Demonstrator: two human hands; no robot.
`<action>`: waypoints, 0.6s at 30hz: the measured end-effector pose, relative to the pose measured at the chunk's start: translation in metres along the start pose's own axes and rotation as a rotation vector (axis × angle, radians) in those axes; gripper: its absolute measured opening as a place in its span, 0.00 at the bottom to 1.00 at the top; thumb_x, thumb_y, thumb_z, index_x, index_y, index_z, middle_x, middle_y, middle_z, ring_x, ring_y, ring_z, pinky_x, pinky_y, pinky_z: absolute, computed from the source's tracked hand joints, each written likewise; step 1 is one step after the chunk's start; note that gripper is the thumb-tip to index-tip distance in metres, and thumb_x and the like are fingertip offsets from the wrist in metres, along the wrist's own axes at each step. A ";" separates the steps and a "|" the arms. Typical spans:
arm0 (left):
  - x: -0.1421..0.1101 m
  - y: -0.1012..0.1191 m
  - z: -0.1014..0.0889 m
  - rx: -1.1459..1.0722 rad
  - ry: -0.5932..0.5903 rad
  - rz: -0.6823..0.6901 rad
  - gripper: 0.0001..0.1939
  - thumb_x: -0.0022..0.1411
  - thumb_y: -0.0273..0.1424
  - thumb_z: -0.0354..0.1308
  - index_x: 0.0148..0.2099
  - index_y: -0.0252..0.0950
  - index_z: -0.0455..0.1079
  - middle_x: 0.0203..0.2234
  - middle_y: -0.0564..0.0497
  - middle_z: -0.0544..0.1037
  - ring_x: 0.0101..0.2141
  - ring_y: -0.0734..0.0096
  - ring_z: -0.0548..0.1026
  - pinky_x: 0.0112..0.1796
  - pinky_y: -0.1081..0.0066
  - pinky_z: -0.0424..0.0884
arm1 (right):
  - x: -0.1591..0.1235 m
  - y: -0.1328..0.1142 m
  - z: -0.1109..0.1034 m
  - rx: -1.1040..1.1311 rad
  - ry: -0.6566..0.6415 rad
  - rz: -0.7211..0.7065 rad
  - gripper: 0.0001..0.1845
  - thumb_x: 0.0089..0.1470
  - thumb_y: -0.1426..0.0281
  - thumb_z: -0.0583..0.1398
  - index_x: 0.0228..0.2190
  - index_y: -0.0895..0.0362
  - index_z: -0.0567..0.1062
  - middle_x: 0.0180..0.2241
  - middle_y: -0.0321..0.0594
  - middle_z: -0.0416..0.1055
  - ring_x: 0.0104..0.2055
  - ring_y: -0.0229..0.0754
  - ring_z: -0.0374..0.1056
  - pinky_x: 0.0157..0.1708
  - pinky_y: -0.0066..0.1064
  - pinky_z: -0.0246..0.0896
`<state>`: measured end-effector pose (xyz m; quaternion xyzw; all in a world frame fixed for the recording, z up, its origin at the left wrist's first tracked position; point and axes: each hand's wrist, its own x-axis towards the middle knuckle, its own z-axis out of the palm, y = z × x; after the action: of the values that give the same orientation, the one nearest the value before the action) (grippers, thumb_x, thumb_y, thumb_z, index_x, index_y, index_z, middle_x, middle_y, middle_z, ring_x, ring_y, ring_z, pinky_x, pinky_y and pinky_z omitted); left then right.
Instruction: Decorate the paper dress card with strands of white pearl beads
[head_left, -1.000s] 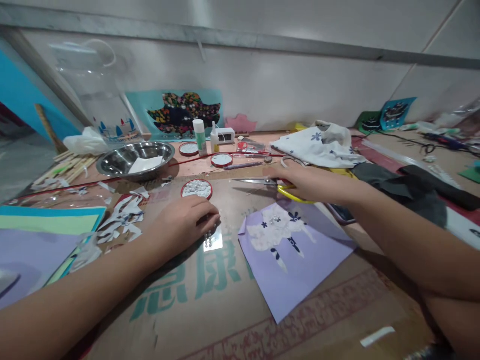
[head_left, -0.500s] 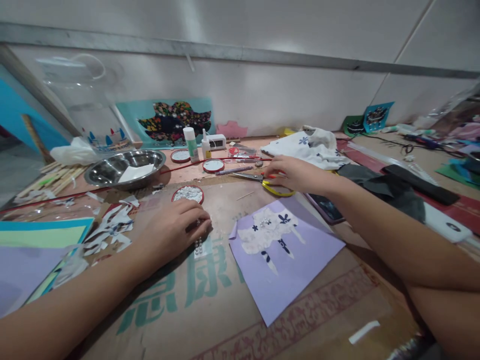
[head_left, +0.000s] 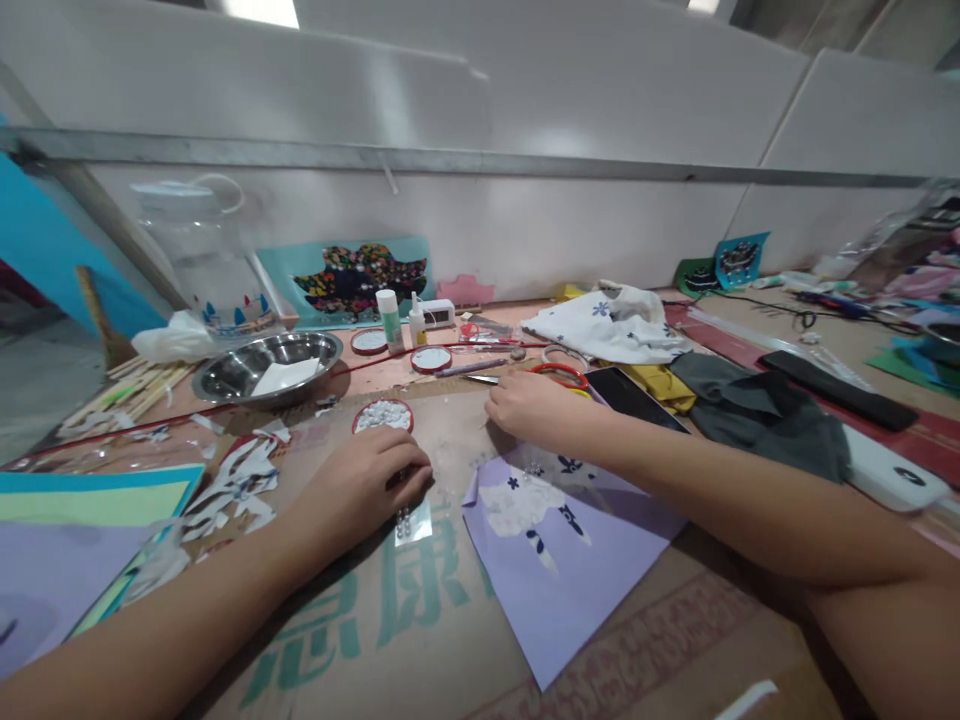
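My left hand (head_left: 367,482) lies palm down on the cardboard, fingers curled over a small clear sheet of pearl beads (head_left: 412,523). A red lid of white beads (head_left: 382,415) sits just beyond it. My right hand (head_left: 529,405) rests with fingers closed and pressed to the cardboard at the top edge of a purple paper (head_left: 559,580). That paper bears a white cut-out figure with dark blue flowers (head_left: 517,500). What the right fingers pinch is hidden. Scissors (head_left: 556,374) lie just behind the right hand, untouched.
A phone (head_left: 634,397), yellow and dark cloths (head_left: 757,415) and a white flowered cloth (head_left: 607,325) lie right. A steel bowl (head_left: 262,365), glue bottle (head_left: 390,318), red lids, sticks and a plastic jug (head_left: 199,250) stand behind. Paper scraps (head_left: 232,475) and coloured sheets (head_left: 67,500) lie left.
My right hand has left the scissors and drawn back to the purple paper's top edge. My left hand has stayed on the bead sheet. The view has tilted upward.
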<state>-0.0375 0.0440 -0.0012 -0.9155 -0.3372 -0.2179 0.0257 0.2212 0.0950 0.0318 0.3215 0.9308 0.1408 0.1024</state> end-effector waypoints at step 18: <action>-0.003 -0.005 0.008 -0.039 0.025 0.012 0.11 0.69 0.30 0.54 0.36 0.36 0.75 0.31 0.48 0.80 0.33 0.65 0.76 0.37 0.66 0.70 | 0.115 0.040 -0.024 0.173 -0.020 0.281 0.14 0.64 0.69 0.58 0.47 0.65 0.76 0.49 0.58 0.75 0.48 0.52 0.73 0.45 0.38 0.66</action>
<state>-0.0398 0.0473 -0.0104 -0.9151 -0.3271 -0.2356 0.0131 0.1488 0.1927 0.0559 0.4576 0.8842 0.0698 0.0630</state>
